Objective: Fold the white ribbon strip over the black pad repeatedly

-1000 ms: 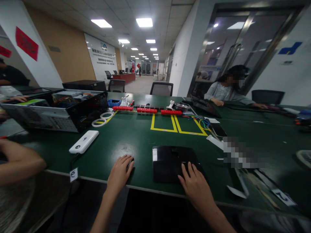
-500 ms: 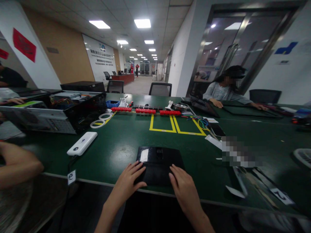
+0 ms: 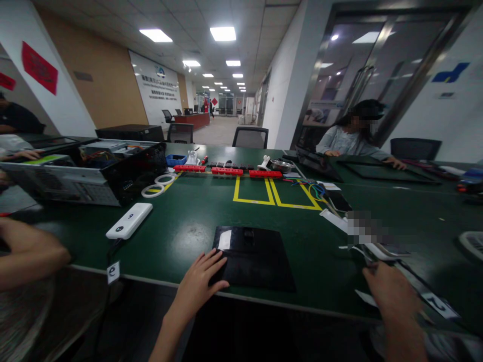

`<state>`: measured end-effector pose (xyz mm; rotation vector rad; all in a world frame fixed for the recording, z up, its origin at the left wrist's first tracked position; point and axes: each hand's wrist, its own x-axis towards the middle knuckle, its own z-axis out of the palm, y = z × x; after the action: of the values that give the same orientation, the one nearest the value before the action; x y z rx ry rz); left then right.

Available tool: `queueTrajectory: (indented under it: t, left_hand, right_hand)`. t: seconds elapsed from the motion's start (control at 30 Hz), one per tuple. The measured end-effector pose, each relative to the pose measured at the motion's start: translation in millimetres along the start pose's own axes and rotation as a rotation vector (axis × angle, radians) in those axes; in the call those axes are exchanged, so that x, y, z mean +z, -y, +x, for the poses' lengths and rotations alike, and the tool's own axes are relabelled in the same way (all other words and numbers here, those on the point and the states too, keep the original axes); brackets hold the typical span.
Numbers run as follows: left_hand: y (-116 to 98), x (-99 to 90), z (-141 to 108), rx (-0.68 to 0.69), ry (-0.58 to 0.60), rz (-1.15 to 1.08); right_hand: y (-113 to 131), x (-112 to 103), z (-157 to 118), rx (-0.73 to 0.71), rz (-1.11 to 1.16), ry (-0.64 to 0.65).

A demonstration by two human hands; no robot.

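A flat black panel (image 3: 260,259) with a white sticker lies on the green table (image 3: 181,221), close to its front edge. My left hand (image 3: 204,276) rests on the panel's left side, palm down, fingers spread. Away from the panel, my right hand (image 3: 392,289) is at the right among thin strips and cables, just below a blurred-out patch. Its fingers are curled and partly smeared by motion, so whether it holds anything cannot be made out.
An open computer case (image 3: 68,176) stands at the left, behind a white power bank (image 3: 130,221). Red strips (image 3: 226,171) line the back above yellow tape frames. A person's bare arm (image 3: 30,251) is at the left; another person sits across at the right.
My right hand has left the panel's right side and moved right to the strips and cables. My left hand has stayed on the panel. The person across has shifted their hands.
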<state>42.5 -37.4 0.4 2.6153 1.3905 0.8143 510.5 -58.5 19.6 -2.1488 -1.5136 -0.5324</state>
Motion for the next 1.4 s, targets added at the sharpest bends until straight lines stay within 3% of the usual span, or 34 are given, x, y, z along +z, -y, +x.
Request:
queueTrajectory:
  t: [0.17,0.37,0.47,0.6,0.63,0.7,0.83,0.97,1.2,1.4]
  left_hand:
    - [3,-3.0,-2,-0.022,-0.042,-0.136]
    - [-6,-31.7,-6,-0.176,-0.244,-0.363]
    - [-21,-53.4,-13,-0.239,-0.391,-0.359]
    - [-44,-82.9,-25,-0.337,-0.603,-0.337]
    - [-47,-88.1,-27,-0.35,-0.62,-0.338]
    - [-52,-92.6,-30,-0.349,-0.543,-0.349]
    - [-56,-75.9,-22,-0.331,-0.224,-0.384]
    - [-57,-47.5,-5,-0.368,-0.085,-0.387]
    - [-41,-26.4,20,-0.368,-0.128,-0.468]
    - [-32,-15.4,26,-0.338,-0.194,-0.465]
  right_hand:
    - [32,-37,12,0.07,-0.126,-0.005]
    - [78,-80,18,-0.074,0.188,-0.02]
    - [106,-91,8,-0.239,0.455,0.043]
    - [146,-97,-9,-0.606,0.717,0.279]
    - [154,-98,-13,-0.677,0.75,0.352]
    - [169,-97,-19,-0.775,0.797,0.487]
    - [189,-90,-25,-0.839,0.852,0.652]
    - [195,-76,-24,-0.776,0.894,0.758]
    - [192,-40,-16,-0.704,0.92,0.732]
    - [189,-24,-19,-0.794,0.739,0.708]
